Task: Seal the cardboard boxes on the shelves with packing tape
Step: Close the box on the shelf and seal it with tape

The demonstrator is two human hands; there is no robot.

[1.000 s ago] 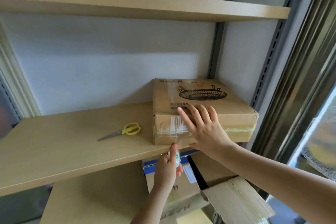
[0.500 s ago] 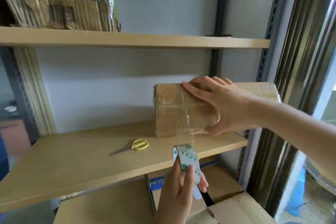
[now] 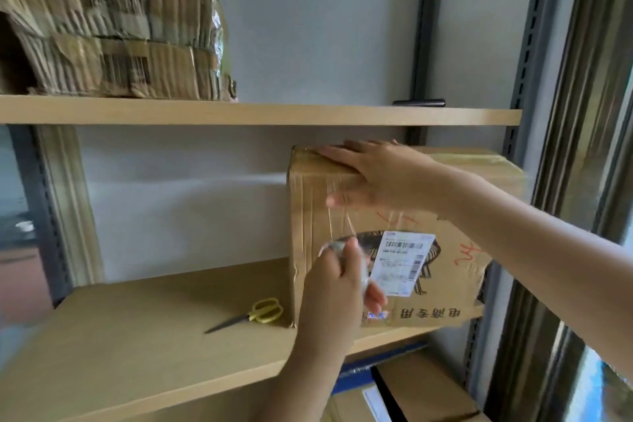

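Note:
A cardboard box (image 3: pixel 445 271) stands tipped up on its edge at the right end of the middle shelf (image 3: pixel 137 329), its large face with a white shipping label (image 3: pixel 400 262) turned toward me. My right hand (image 3: pixel 383 178) grips its top front edge, fingers over the top and thumb on the face. In front of the box my left hand (image 3: pixel 337 288) holds a roll of clear packing tape (image 3: pixel 356 264). A strip of tape runs from the roll up the box face toward my right thumb.
Yellow-handled scissors (image 3: pixel 253 313) lie on the middle shelf just left of the box. A bundle of flattened cardboard (image 3: pixel 113 38) sits on the upper shelf (image 3: pixel 260 113) at the left. More boxes (image 3: pixel 421 390) stand below. A metal upright and window frame (image 3: pixel 582 113) bound the right side.
The box went from lying flat to standing on its edge under my right hand. My left hand rose with the tape roll from below the shelf to the box's front face.

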